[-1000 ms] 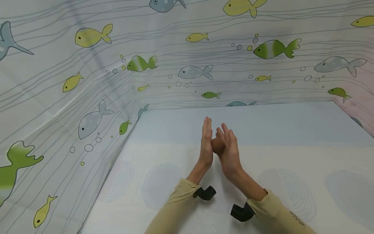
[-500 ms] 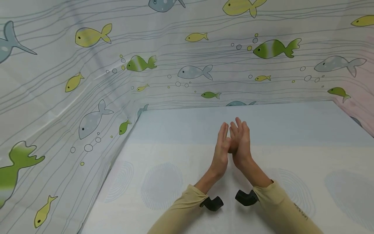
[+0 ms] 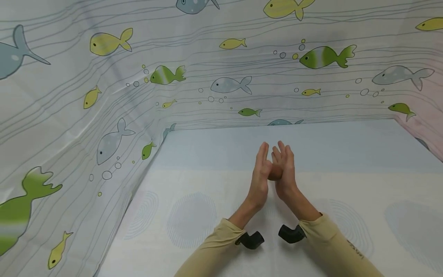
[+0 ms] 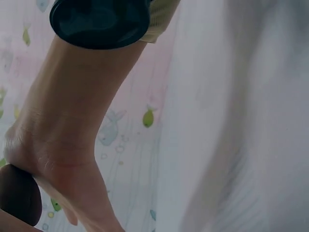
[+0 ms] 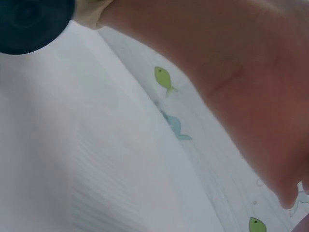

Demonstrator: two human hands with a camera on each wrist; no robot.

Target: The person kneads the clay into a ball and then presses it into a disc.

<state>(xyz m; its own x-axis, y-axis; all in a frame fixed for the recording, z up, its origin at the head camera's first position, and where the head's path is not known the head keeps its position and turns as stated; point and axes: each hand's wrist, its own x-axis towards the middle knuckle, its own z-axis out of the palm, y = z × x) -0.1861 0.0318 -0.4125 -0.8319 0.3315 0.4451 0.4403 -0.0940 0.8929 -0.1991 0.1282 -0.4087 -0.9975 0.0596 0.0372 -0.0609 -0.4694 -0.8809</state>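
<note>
The brown lump [image 3: 275, 173] sits pressed between 2 upright palms above the bench [image 3: 346, 184]. The left hand [image 3: 260, 181] and right hand [image 3: 285, 173] both have fingers straight and extended, palms flat against the lump, neither curled around it.

Handling, as judged: the lump looks soft, light and mouldable, like dough or clay; likely slightly tacky, not fragile. Best held by even palm pressure on opposite sides.

The left wrist view shows the lump's dark rounded end [image 4: 17, 200] at the heel of the left hand [image 4: 63, 145], hidden overhead. The right wrist view shows only the right hand's palm [image 5: 251, 96]; no lump discernible. Only the head view shows both hands together.
</note>
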